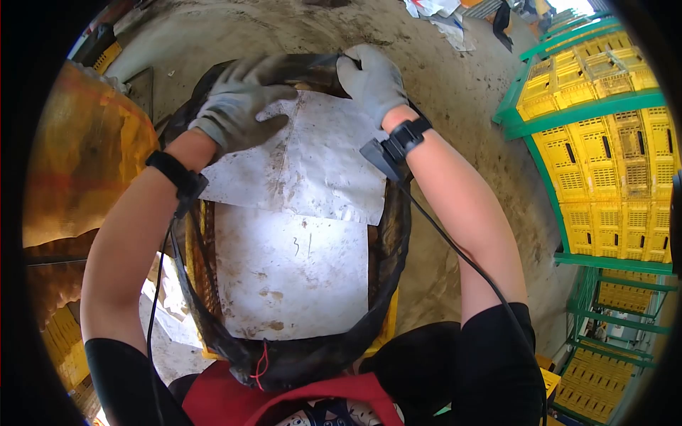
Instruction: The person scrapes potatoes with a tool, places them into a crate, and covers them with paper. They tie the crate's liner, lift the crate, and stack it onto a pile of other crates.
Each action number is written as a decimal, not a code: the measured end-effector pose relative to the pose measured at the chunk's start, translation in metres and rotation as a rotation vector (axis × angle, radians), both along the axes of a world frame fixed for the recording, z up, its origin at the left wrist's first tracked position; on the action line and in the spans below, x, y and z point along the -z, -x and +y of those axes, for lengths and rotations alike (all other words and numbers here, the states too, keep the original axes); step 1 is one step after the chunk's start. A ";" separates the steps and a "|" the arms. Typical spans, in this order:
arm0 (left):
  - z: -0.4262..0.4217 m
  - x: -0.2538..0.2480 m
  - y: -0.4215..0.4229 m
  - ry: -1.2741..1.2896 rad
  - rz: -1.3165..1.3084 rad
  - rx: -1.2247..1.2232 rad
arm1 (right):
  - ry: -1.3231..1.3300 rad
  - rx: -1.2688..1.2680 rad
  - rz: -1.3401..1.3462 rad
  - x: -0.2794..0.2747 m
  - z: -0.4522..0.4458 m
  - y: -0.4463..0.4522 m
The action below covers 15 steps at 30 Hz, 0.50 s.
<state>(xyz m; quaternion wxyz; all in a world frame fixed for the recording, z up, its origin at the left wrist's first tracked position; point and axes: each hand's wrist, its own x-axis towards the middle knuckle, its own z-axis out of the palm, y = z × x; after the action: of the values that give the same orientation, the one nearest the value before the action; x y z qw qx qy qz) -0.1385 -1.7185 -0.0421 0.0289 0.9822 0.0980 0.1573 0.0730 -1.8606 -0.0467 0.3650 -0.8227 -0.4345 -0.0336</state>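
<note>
A yellow crate [391,319] stands right before my body, lined with a black plastic bag [400,259] folded over its rim. Inside lie two dirt-marked white sheets: a lower sheet [291,277] with "31" written on it, and an upper sheet [334,167] overlapping it at the far end. My left hand [245,106], in a grey glove and slightly blurred, is spread over the far left corner of the liner and the upper sheet. At the far right corner, my gloved right hand [373,82] has its fingers curled over the bag's edge. A red tie [261,366] hangs from the liner's near side.
Yellow crates [604,156] are stacked in a green metal frame [582,113] on the right. An orange mesh sack [92,156] bulges close by on the left. Scraps [451,28] lie on the dirty concrete floor [462,92] at the back. Black cables run along both forearms.
</note>
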 end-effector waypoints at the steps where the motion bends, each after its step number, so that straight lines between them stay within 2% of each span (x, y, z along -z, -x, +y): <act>1: -0.009 0.001 -0.004 -0.108 -0.016 0.085 | 0.005 -0.005 -0.008 -0.002 -0.008 0.006; 3: -0.022 0.009 -0.015 -0.091 0.008 0.086 | 0.087 -0.020 0.128 -0.005 -0.021 0.014; 8: -0.043 0.038 -0.043 0.121 -0.041 0.143 | -0.023 -0.005 0.226 0.017 -0.026 0.011; 10: -0.053 0.041 -0.043 0.179 -0.084 0.127 | -0.096 0.058 0.808 0.006 -0.024 0.020; 11: -0.055 0.043 -0.041 0.178 -0.084 0.123 | -0.096 0.055 0.809 0.006 -0.024 0.021; 13: -0.056 0.046 -0.037 0.198 -0.067 0.087 | -0.253 -0.015 1.128 0.007 -0.022 0.022; 14: -0.055 0.047 -0.036 0.163 -0.088 0.091 | -0.250 -0.019 1.131 0.007 -0.023 0.020; 15: -0.054 0.048 -0.034 0.163 -0.087 0.088 | -0.250 -0.048 1.244 0.006 -0.025 0.016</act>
<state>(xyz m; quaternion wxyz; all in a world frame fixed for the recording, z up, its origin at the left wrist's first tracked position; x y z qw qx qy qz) -0.1046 -1.7727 -0.0904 0.1197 0.9722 0.0660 0.1901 0.0571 -1.8857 -0.0531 0.6429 -0.6298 -0.1524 0.4084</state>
